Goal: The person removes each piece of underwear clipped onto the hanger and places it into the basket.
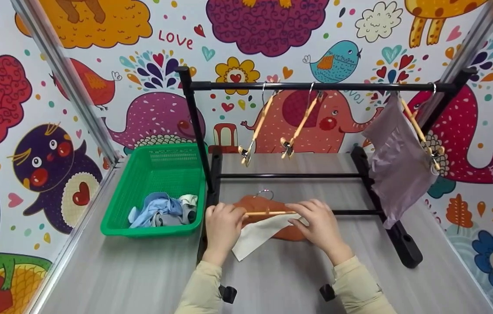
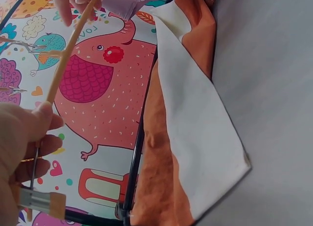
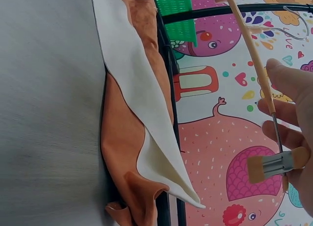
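Observation:
My left hand (image 1: pixel 224 229) and right hand (image 1: pixel 318 224) hold a wooden clip hanger (image 1: pixel 268 213) level, one near each end. Its silver hook (image 1: pixel 265 192) points away from me. Metal clips with wooden pads, such as the clip (image 2: pixel 41 201) in the left wrist view and the clip (image 3: pixel 276 166) in the right, sit by the fingers. Nothing shows between these pads. Under the hanger, an orange cloth (image 3: pixel 124 133) with a white part (image 2: pixel 200 123) folded across it lies on the table. I cannot tell which garment it is.
A black rack (image 1: pixel 329 86) stands behind the hands. Two bare clip hangers (image 1: pixel 261 117) hang on its bar, and a mauve garment (image 1: pixel 399 161) hangs from another at the right. To the left, a green basket (image 1: pixel 118 196) contains blue, grey and white clothes (image 1: pixel 159 210).

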The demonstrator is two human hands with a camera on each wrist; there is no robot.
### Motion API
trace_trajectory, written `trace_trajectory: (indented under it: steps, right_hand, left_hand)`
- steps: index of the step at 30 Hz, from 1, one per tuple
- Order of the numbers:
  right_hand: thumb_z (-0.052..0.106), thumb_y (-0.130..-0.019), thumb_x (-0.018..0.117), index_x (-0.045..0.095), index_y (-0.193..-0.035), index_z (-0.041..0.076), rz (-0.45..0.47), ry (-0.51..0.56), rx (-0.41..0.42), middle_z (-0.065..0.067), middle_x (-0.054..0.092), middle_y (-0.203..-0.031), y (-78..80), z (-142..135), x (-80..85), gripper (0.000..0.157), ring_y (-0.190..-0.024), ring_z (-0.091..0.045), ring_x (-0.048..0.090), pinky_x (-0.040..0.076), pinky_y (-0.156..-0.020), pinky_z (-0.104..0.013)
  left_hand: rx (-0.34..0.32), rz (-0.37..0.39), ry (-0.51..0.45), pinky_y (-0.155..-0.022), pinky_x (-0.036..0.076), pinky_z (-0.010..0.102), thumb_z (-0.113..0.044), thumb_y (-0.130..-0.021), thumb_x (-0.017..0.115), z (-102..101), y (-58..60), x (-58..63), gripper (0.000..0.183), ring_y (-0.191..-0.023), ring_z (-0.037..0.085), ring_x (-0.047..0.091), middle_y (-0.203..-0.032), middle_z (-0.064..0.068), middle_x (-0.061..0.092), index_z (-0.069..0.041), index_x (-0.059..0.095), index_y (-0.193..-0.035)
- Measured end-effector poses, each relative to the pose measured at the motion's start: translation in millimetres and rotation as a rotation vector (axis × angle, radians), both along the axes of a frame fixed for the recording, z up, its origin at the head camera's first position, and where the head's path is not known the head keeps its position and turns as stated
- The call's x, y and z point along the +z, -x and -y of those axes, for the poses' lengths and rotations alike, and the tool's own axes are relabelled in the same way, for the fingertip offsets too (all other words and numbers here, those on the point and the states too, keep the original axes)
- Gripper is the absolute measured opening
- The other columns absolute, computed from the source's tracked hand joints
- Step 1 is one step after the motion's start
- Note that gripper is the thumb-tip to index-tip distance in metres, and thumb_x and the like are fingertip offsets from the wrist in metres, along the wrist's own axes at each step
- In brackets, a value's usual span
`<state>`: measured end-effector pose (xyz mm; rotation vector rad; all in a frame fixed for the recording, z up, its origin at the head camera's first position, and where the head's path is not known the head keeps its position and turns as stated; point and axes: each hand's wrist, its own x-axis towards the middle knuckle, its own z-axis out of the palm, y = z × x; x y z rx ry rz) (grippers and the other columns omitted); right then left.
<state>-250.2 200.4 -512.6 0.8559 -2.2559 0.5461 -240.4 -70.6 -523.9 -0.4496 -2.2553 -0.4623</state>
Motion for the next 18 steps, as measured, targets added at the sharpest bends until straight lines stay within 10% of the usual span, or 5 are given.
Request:
trace_trajectory:
  steps: [18]
  right_hand:
    - [0.01, -0.071, 0.088, 0.077, -0.098, 0.021, -0.04, 0.018, -0.036, 0.005, 0.069, -0.087, 0.8, 2.3, -3.3, 0.031, -0.079, -0.02, 0.06, 0.045, -0.064, -0.039]
  left_hand:
    - [-0.003, -0.019, 0.002, -0.078, 0.044, 0.047, -0.027, -0.077, 0.083, -2.6, 0.2, -2.8, 0.012, -0.072, 0.022, 0.055, -0.076, -0.001, 0.068, -0.018, 0.076, -0.082]
